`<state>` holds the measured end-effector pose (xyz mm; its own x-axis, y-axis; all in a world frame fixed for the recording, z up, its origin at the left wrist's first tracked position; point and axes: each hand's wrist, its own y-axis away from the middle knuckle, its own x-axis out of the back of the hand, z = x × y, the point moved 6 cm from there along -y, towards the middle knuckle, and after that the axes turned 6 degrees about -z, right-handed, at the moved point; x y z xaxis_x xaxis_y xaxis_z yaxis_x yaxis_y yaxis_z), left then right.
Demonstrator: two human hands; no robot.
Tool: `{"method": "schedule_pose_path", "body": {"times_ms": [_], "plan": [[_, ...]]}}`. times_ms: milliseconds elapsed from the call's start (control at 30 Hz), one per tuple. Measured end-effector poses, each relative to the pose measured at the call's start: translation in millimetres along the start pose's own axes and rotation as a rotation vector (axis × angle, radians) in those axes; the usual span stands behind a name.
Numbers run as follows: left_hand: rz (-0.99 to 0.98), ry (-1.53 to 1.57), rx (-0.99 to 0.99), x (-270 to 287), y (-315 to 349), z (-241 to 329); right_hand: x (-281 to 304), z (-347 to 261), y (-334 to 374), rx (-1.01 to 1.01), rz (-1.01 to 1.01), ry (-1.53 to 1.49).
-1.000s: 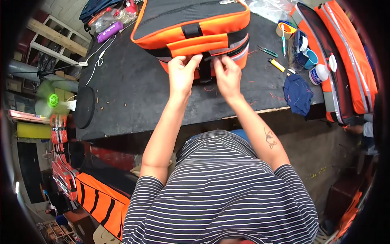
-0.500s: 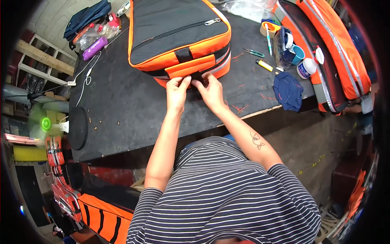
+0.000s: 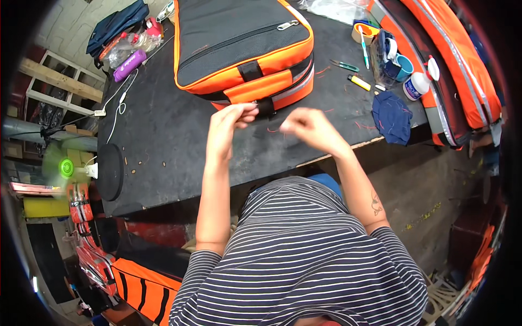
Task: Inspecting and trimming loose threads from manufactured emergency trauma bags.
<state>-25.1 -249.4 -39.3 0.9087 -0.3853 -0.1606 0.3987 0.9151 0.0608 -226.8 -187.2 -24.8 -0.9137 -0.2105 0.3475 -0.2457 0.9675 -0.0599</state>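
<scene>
A black and orange bag stands on the dark table, its zippered panel upward and an orange handle on its near side. My left hand is just in front of that side, thumb and fingers pinched beside the short black strap. What they pinch is too small to make out. My right hand is off the bag, to its right above the table's front edge. Its fingers are curled together, and anything between them is hidden. Loose red threads lie between the hands.
Thread snips, a yellow lighter, a dark blue cloth and a spray bottle lie or stand on the right. Further right is another orange bag. A purple pouch, white cable and fan are left.
My right hand has come away from the black strap, moving right and toward me. My left hand has shifted slightly left and stays close to the bag's near side.
</scene>
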Motion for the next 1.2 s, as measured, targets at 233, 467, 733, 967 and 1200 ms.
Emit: {"method": "schedule_pose_path", "body": {"times_ms": [233,467,733,967,1200], "plan": [[0.708,-0.209,-0.371,112,10,27,112,27,-21,0.215,0.633,-0.21],[0.086,0.195,-0.436,62,-52,34,120,31,-98,-0.202,0.362,-0.128],[0.252,-0.182,-0.276,0,-64,39,152,43,-84,-0.212,0.353,-0.193],[0.337,-0.615,-0.543,-9,-76,69,153,69,-81,-0.133,0.554,-0.263],[0.212,-0.269,-0.508,23,-67,41,134,79,-78,-0.02,0.517,-0.367]]}}
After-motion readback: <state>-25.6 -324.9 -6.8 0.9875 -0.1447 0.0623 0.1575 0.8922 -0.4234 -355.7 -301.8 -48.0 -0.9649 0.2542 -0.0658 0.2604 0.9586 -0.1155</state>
